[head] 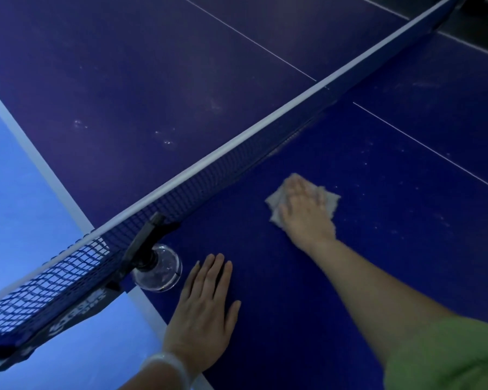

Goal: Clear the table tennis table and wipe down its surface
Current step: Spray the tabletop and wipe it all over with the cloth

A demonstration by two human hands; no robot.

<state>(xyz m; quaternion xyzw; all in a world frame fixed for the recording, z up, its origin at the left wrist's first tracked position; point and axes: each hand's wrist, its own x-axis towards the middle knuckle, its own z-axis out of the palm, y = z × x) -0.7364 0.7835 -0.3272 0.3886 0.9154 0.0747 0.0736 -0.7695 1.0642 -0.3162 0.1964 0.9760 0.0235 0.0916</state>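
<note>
The dark blue table tennis table [279, 277] fills most of the view. My right hand [304, 206] presses flat on a pale cloth [330, 199] lying on the near half, a short way from the net. My left hand [206, 302] rests flat, fingers straight, on the table by its white side edge and holds nothing. Pale dusty smudges [166, 140] mark the surface beyond the net and to the right of the cloth.
The net [209, 175] with its white top band crosses the view diagonally. Its black clamp post [145, 243] stands at the table edge. A clear spray bottle [157, 273] stands beside the post, just left of my left hand. Light blue floor [20, 206] lies to the left.
</note>
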